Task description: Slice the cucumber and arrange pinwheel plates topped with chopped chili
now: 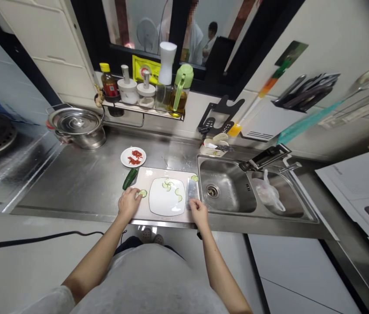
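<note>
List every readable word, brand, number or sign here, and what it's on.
None is legible. Print-like marks only:
Brown bottle with yellow cap and red label: label print too small to read.
Bright yellow rectangular packet: round emblem visible, any lettering blurred.
White box-shaped appliance at right: tiny dark marks near the top left corner, unreadable.

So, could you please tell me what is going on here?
The person's left hand is at pale green cucumber slices beside a square white plate bearing more slices. The right hand is at a broad metal knife on a pale rectangular cutting board. A dark green cucumber piece sits at the board's left edge.
</note>
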Demonstrator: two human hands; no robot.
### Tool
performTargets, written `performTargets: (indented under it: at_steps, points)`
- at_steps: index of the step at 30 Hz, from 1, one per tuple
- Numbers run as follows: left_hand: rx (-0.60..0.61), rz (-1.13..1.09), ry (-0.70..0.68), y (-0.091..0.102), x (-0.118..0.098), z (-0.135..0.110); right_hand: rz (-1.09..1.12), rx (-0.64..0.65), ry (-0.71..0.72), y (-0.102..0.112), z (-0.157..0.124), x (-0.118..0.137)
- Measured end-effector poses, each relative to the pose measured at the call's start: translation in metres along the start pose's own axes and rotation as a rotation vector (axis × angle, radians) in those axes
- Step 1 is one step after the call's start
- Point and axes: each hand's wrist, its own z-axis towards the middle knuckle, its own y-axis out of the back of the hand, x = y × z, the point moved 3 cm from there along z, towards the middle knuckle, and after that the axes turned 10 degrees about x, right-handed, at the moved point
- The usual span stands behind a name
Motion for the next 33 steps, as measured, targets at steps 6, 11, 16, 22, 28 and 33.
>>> performTargets:
  at_steps: [6,11,16,22,28,33]
  points:
    - [-0.038,-0.45,-0.04,0.0,0.001,0.006,0.005,0.014,0.019,-0.008,-0.002,0.018]
    - [0.149,-1.039,-0.03,0.009,-0.021,0.003,0.051,0.095,0.084,-0.028,-0.007,0.056]
    - [0.3,-1.166,-0.04,0.03,-0.054,-0.014,0.17,0.246,0.212,-0.052,-0.011,0.105]
    - [0.41,-1.137,-0.099,0.041,-0.076,-0.023,0.232,0.382,0.278,-0.067,-0.007,0.129]
    - [0.445,-1.149,-0.141,0.036,-0.079,-0.023,0.254,0.404,0.242,-0.067,-0.003,0.13]
    - [0.419,-1.085,-0.185,0.032,-0.079,-0.024,0.382,0.435,0.168,-0.07,-0.003,0.127]
